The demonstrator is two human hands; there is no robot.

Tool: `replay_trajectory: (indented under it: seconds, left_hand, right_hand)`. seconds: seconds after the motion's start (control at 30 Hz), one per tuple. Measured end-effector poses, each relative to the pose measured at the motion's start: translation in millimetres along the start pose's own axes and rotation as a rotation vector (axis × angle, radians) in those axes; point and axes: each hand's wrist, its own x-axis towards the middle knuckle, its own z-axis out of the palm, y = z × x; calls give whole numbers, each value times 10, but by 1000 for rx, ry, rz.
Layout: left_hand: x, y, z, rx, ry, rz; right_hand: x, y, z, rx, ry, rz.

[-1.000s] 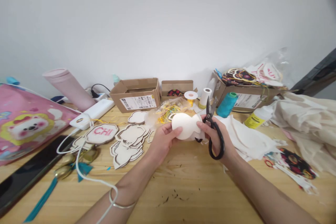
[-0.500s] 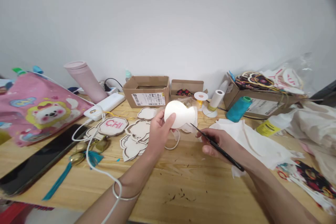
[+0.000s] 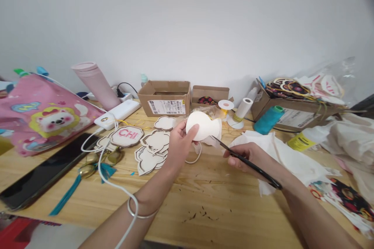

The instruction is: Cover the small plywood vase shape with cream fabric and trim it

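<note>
My left hand [image 3: 184, 136] pinches a white gourd-shaped piece [image 3: 201, 124] above the table, thumb on its face and fingers behind. Thin white fabric sticks out past the piece's right and lower edges. In my right hand [image 3: 245, 159] is a slim black tool with a thin dark tip [image 3: 251, 167], gripped like a pen; its exact kind is unclear. The tip is at the piece's lower right edge, by the fabric. Left of my left hand lie several pale cut-out shapes with dark edges [image 3: 156, 142], next to a plaque lettered CHI [image 3: 127, 136].
Cardboard boxes [image 3: 163, 95] line the wall. Spools [image 3: 226, 105], teal thread [image 3: 269, 120], white fabric [image 3: 280, 155] and a yellow-labelled bottle [image 3: 304, 140] stand or lie right. A white cable [image 3: 117, 190] crosses my left forearm. Phone [image 3: 43, 175], power bank [image 3: 121, 113], tumbler [image 3: 96, 85] and pink bag [image 3: 49, 116] are left.
The view has shifted slightly. Both hands stay close together, the left still holding the gourd-shaped piece. The black tool's tip remains at the piece's lower right edge, with its handle angled slightly differently.
</note>
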Motion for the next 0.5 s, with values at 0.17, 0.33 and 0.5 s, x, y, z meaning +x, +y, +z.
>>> replay_trajectory:
  seconds: [0.17, 0.33, 0.5]
  left_hand:
    - [-2, 0, -7, 25, -28, 3]
    - [14, -8, -22, -11, -30, -13]
    - [26, -38, -39, -53, -50, 2]
  right_hand:
    - [-2, -23, -2, -13, -10, 11]
    - [2, -25, -23, -31, -61, 55]
    - [4, 1, -37, -42, -84, 76]
